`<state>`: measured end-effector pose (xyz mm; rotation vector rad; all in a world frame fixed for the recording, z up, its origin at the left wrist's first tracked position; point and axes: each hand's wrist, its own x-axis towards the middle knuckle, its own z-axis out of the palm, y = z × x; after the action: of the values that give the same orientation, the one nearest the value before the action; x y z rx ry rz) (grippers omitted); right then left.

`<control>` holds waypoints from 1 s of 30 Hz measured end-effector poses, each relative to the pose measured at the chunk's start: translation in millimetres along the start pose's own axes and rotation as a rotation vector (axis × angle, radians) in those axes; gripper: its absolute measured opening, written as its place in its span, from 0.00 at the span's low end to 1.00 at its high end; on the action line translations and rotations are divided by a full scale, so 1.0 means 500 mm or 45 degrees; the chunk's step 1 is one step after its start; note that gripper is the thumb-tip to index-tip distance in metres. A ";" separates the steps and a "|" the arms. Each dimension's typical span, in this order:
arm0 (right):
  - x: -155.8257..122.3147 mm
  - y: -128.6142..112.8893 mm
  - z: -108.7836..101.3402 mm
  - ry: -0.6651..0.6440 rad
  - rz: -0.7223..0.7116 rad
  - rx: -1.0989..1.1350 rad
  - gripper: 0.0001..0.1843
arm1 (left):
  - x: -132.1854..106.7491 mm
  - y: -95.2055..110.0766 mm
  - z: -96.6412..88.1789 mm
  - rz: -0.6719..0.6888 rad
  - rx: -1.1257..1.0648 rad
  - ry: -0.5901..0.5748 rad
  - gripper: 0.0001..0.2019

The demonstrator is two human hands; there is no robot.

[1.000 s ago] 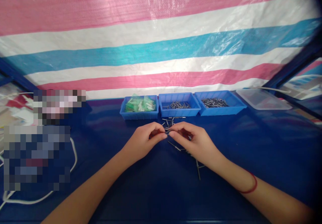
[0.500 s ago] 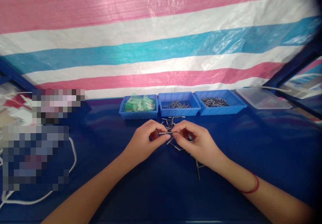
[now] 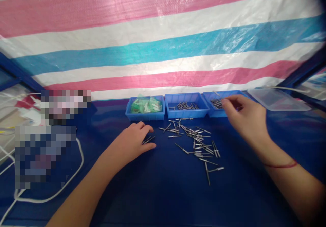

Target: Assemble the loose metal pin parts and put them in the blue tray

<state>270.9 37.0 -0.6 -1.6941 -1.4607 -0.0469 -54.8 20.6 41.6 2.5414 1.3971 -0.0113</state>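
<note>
My left hand rests on the blue tabletop, its fingers curled round a few thin metal pins whose tips poke out. My right hand is stretched to the rightmost blue bin, fingertips pinched at the small metal parts in it. What the pinch holds is too small to name. Between the hands lies a loose scatter of metal pins. The middle blue bin holds more metal pieces. The left blue bin holds green plastic pieces.
A clear plastic tray sits at the back right. A white cable loops over the table at the left. A striped pink, white and blue sheet hangs behind the bins. Blurred items lie at the far left.
The hands were together over the pin pile, working one pin between them. Now they are apart: the right has gone to the rightmost bin and the left has dropped to the table.
</note>
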 end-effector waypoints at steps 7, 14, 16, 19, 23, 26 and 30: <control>0.014 0.022 -0.019 0.158 -0.177 -0.193 0.24 | -0.009 -0.024 0.010 -0.068 -0.056 -0.133 0.10; -0.032 -0.045 0.008 -0.033 -0.459 -0.070 0.14 | 0.008 -0.018 0.022 -0.055 -0.134 -0.083 0.07; -0.054 -0.071 0.018 -0.187 -0.585 0.033 0.08 | 0.014 -0.015 0.025 -0.003 -0.156 -0.054 0.08; -0.092 -0.110 0.031 -0.443 -0.693 0.196 0.06 | 0.023 -0.008 0.031 0.100 -0.214 0.024 0.10; -0.128 -0.137 0.046 -0.607 -0.644 0.316 0.07 | 0.031 0.008 0.038 0.177 -0.311 0.108 0.09; -0.136 -0.139 0.052 -0.628 -0.556 0.384 0.09 | 0.032 0.025 0.038 0.188 -0.412 0.172 0.08; -0.135 -0.139 0.051 -0.650 -0.421 0.532 0.07 | 0.030 0.047 0.035 0.151 -0.554 0.242 0.08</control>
<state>180.8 -5.1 -12.6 -1.1547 -1.9524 0.5114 -25.2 17.3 27.6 2.2932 1.1517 0.5101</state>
